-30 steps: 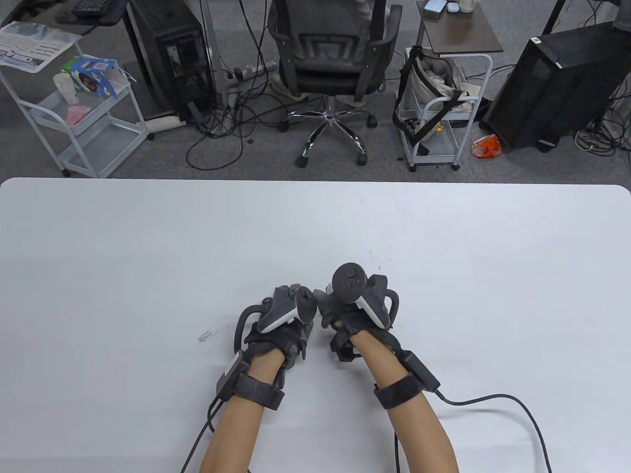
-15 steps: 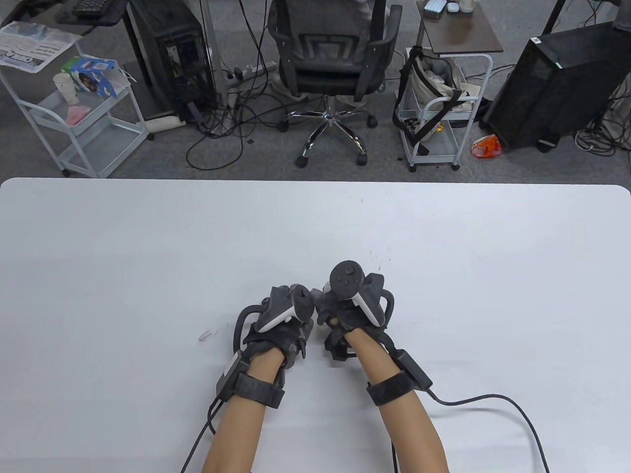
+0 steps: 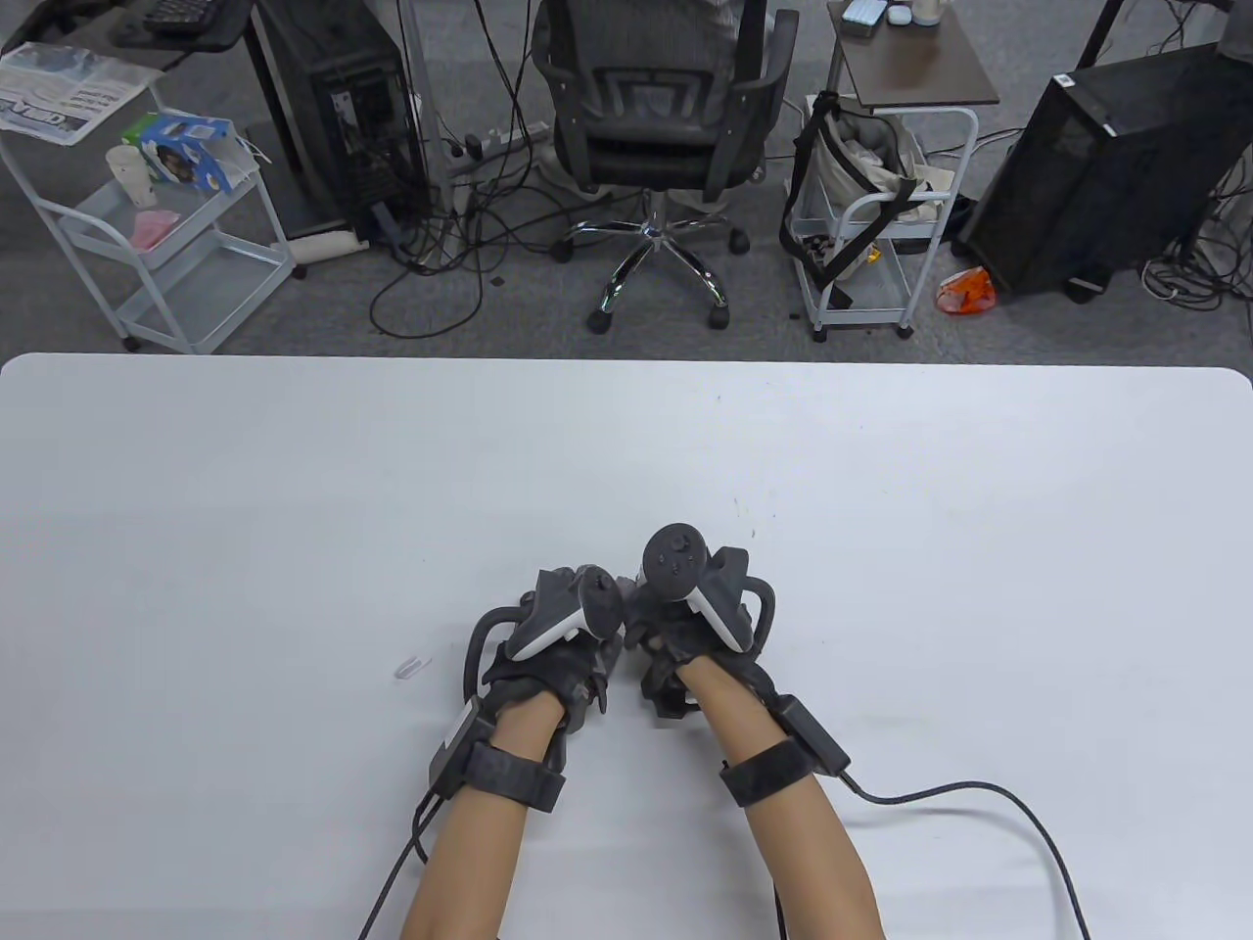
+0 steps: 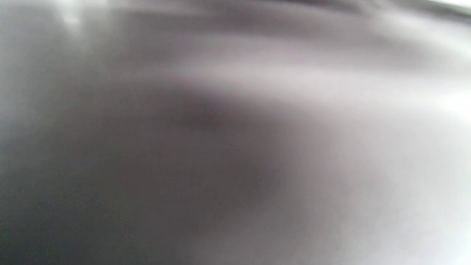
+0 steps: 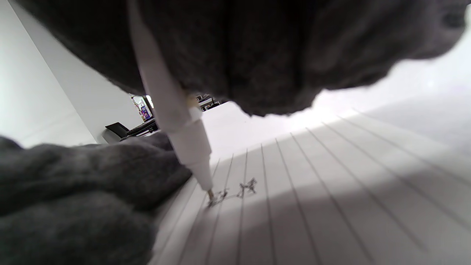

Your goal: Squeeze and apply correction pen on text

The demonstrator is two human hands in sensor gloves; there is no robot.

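Right wrist view: we see our right hand (image 5: 257, 55) gripping the white pen (image 5: 173, 117), its tip touching dark handwriting (image 5: 235, 192) on lined paper (image 5: 331, 206); we cannot read the scrawl. Table view: our left hand (image 3: 558, 646) rests palm-down just beside the right on the desk (image 3: 979, 548), and whether it holds anything we cannot tell; its wrist view is only blur.

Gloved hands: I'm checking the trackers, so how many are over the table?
2. The left hand is just left of center near the table's front edge; the right hand sits right beside it, holding the correction pen on lined paper.
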